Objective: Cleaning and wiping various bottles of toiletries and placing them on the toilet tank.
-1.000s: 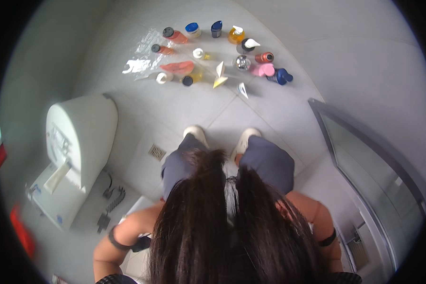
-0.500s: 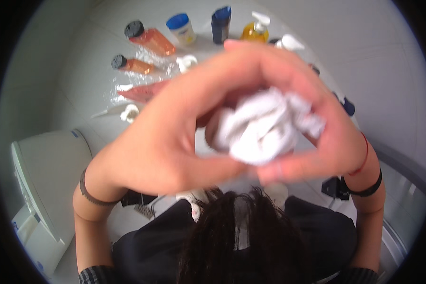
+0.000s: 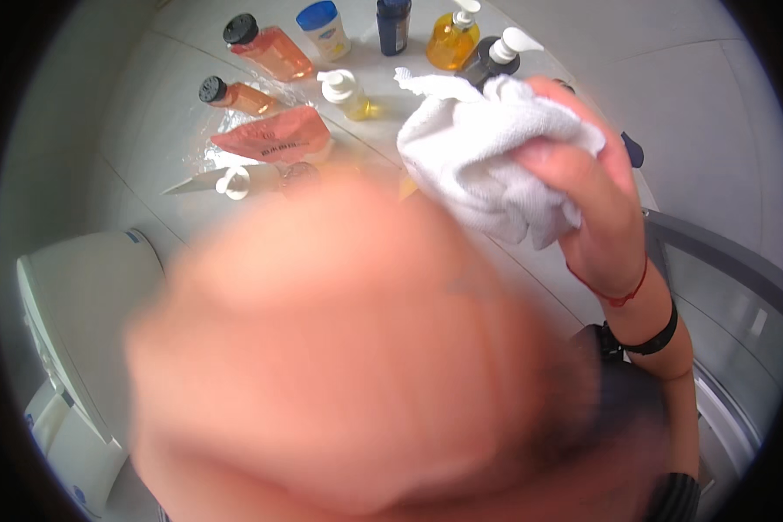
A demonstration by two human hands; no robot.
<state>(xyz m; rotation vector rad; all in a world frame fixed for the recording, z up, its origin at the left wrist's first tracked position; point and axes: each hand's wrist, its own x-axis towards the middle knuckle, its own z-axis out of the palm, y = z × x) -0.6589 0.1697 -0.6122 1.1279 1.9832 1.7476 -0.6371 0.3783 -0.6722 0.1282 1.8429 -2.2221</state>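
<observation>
A crumpled white cloth (image 3: 474, 161) is bunched in my right hand (image 3: 596, 187), its thumb pressed over the folds. One loose corner of the cloth sticks out on the left. My left hand (image 3: 348, 339) fills the lower middle, very near the camera and smeared by motion. Its fingers cannot be made out, and it hides my lap and part of the floor. Beyond the cloth stand a dark pump bottle (image 3: 493, 61), partly covered by it, and an amber pump bottle (image 3: 452, 42).
On the tiled floor are a small pump bottle (image 3: 344, 94), a pink pouch (image 3: 274, 137), two orange bottles with black caps (image 3: 278, 54), a blue-lidded tub (image 3: 324, 33), a dark blue container (image 3: 393, 28) and a lying white-pump bottle (image 3: 235, 183). A white bin-like box (image 3: 87, 322) stands left.
Both hands were cupped around the balled cloth. Now the left hand has come off it and moved nearer the camera, while the right keeps the cloth, looser and more spread.
</observation>
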